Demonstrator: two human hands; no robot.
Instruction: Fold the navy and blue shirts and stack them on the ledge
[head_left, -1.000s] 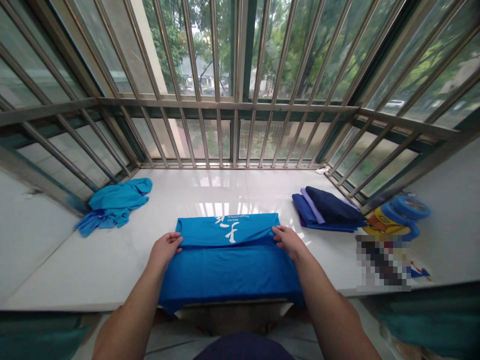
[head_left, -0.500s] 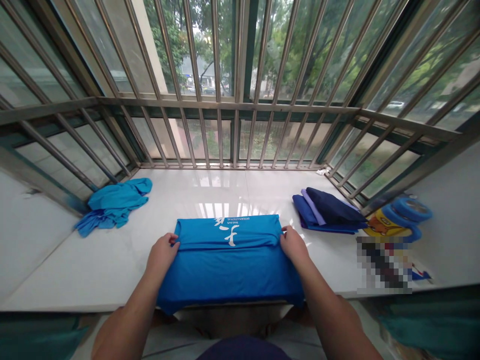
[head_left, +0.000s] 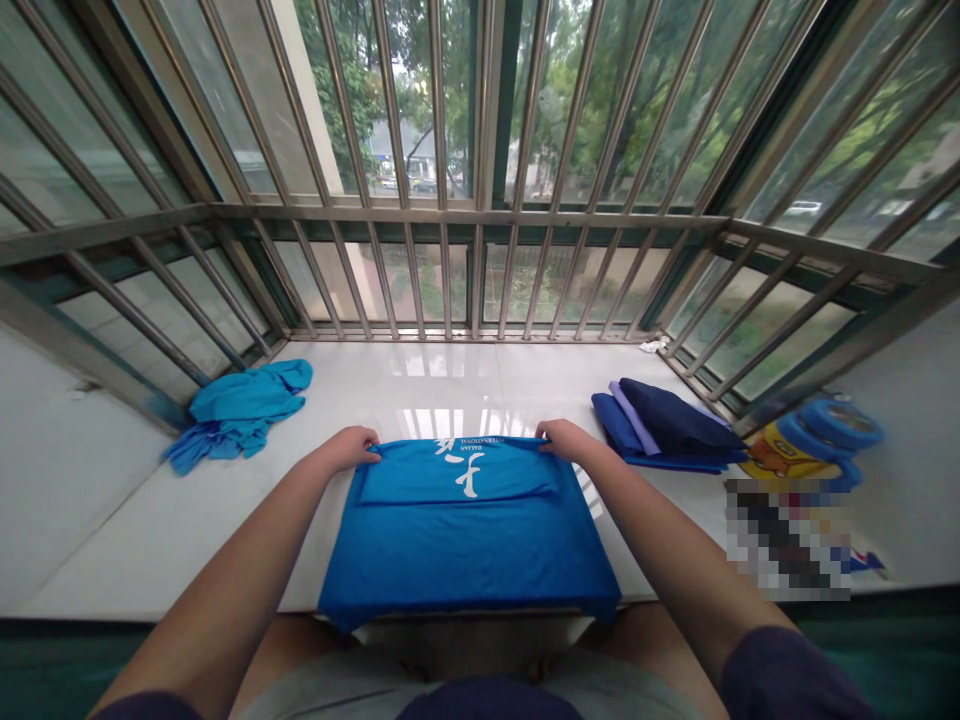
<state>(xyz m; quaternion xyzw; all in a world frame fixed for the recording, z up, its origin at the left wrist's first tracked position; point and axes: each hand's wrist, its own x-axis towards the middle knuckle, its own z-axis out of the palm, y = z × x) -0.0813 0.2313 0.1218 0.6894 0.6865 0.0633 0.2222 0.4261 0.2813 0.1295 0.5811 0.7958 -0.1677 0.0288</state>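
A bright blue T-shirt [head_left: 465,540] with white print lies partly folded on the white sill [head_left: 420,385], its near edge hanging over the front. My left hand [head_left: 351,447] is closed on the shirt's far left corner. My right hand [head_left: 564,439] pinches the far right corner. Both arms reach forward over the cloth.
A crumpled light-blue garment [head_left: 240,410] lies at the left by the window bars. A stack of folded dark-blue clothes [head_left: 660,428] sits at the right. Beyond it stand blue tape rolls [head_left: 829,432] on a yellow object. Metal bars enclose the sill on three sides.
Both hands have slid from the shirt's middle fold out to its far corners, and the view has tipped slightly forward.
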